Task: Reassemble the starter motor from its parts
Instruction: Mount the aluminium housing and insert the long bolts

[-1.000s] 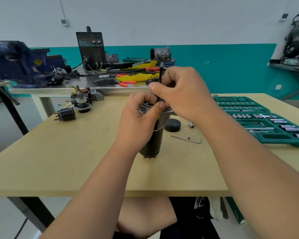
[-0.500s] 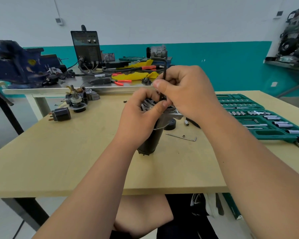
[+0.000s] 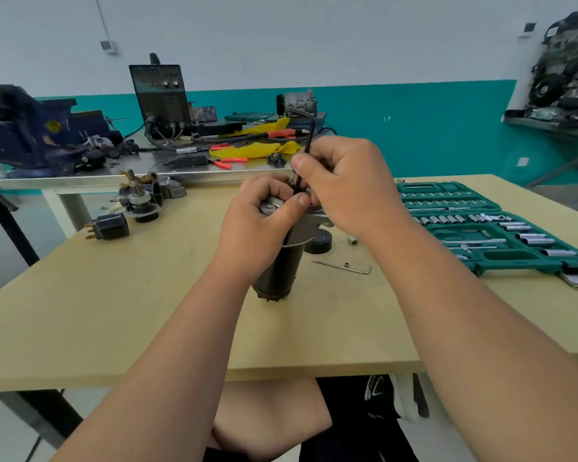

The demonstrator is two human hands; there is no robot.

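Likely heavy and stiff, the starter motor [image 3: 279, 271] is gripped at its top by the left hand [image 3: 257, 228] — hex key [image 3: 309, 135] pinched by the right hand [image 3: 344, 185].

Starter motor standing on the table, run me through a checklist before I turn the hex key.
1. Dark cylindrical starter motor body upright on the tan wooden table: ok.
2. Left hand grips the motor's top end: ok.
3. Right hand pinches the black L-shaped hex key, long leg pointing down: ok.
4. Key tip seated in a bolt head: cannot tell, fingers hide it.
5. Thin silver hex key lies apart from the motor base: ok.
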